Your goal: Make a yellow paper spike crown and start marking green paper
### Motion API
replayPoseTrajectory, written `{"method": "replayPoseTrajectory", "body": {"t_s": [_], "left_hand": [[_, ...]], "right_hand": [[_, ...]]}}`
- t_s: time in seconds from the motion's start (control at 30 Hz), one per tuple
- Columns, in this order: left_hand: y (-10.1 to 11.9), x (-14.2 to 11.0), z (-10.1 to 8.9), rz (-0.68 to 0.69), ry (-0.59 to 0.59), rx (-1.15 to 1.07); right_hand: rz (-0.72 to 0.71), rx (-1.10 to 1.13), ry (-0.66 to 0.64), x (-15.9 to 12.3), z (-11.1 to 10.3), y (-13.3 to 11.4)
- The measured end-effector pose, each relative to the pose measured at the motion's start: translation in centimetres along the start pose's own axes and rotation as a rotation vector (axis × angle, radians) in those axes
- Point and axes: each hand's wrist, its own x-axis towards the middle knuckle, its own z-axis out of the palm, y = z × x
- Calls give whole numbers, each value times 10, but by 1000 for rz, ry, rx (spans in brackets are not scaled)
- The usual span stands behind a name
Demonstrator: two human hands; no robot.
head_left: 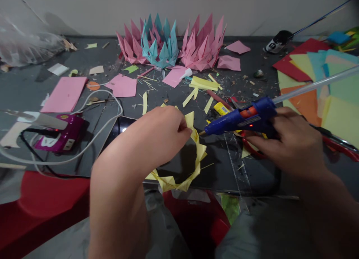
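Observation:
A ring of folded yellow paper points (pixel 199 154) is pinched at its upper side by my left hand (pixel 171 128), whose wrist hides the ring's left part. My right hand (pixel 291 143) is wrapped round a blue hot glue gun (pixel 244 118) with a clear glue stick (pixel 316 83) jutting from its back. The gun's tip comes close to the ring's right edge, near my left fingertips; whether it touches I cannot tell. A small red light glows on the gun. Behind the hands stand pink folded-paper rings (pixel 202 47) and a blue one (pixel 159 45).
Pink paper sheets (pixel 65 94) and yellow scraps (pixel 206 83) litter the dark table. A purple power adapter (pixel 63 133) with looping cables sits left. Coloured paper (pixel 301 98) is stacked at right, near red-handled pliers (pixel 336 143). A small black pot (pixel 279 42) stands at the back.

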Motion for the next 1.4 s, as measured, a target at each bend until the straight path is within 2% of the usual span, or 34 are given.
{"method": "replayPoseTrajectory", "body": {"t_s": [1.4], "left_hand": [[3,-1,-3,-37,-36,-16]], "right_hand": [[10,-19,2,-3,1,2]]}}
